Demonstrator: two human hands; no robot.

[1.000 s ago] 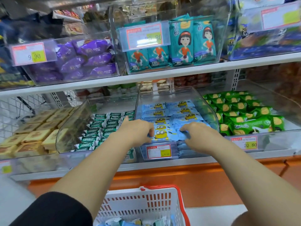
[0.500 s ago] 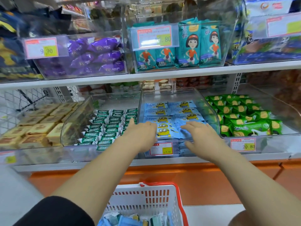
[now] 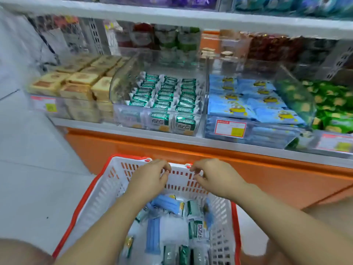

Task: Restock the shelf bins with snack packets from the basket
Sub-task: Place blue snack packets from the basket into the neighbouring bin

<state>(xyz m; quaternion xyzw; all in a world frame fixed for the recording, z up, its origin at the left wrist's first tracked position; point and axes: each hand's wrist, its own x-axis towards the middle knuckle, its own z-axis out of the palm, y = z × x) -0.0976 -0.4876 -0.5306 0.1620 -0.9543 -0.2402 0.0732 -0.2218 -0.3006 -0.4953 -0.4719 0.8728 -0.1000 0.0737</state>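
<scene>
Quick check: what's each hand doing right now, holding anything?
Left hand: open, fingers loosely curled, holding nothing, over the white plastic basket with red rim.
Right hand: open, loosely curled, holding nothing.

red-bordered white price label with a yellow patch [image 3: 230, 129] on the front of the clear plastic bin [image 3: 267, 137] of light blue packets [image 3: 236, 109], print too blurred to read. likewise unreadable: matching label at far left [image 3: 44, 105], matching label at far right [image 3: 336, 144]. bold white characters across shiny green packets [image 3: 183, 123], not legible. yellow goggled cartoon figures on the light blue packets. no numbers made out.
</scene>
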